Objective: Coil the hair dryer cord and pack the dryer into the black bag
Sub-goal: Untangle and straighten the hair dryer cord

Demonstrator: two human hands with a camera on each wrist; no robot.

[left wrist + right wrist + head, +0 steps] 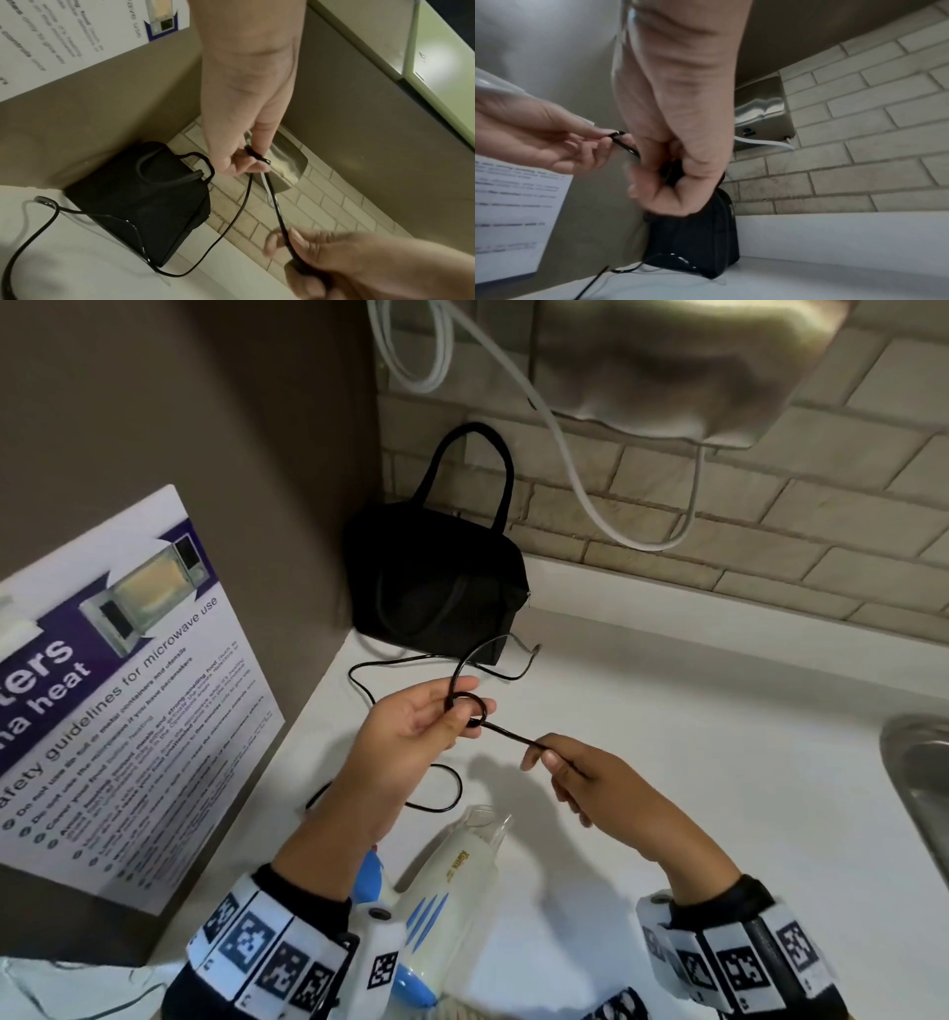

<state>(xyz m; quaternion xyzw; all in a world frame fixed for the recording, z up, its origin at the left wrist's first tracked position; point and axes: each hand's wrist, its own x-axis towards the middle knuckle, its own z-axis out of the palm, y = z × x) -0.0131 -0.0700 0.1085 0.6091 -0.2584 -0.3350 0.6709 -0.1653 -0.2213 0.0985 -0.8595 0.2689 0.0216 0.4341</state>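
A poster [118, 690] leaning at 9 o'clock reads "safety guidelines for microwave use" beside a picture of a microwave oven; its smaller print is too blurred to read. The hair dryer [452, 880] lies on the white table [719, 762] at 6 o'clock, cream with blue trim, with a small orange brand mark on the barrel that cannot be made out. The black bag [436, 588] stands at 12 o'clock in the corner against the brick wall [770, 505] — one handle upright; what is inside cannot be seen. The left hand [411, 726] pinches a small loop of the black cord [508, 734] between thumb and fingers [259, 165]. The right hand [590, 783] is clenched on the cord's straight run — the rest trails over the table toward the bag.
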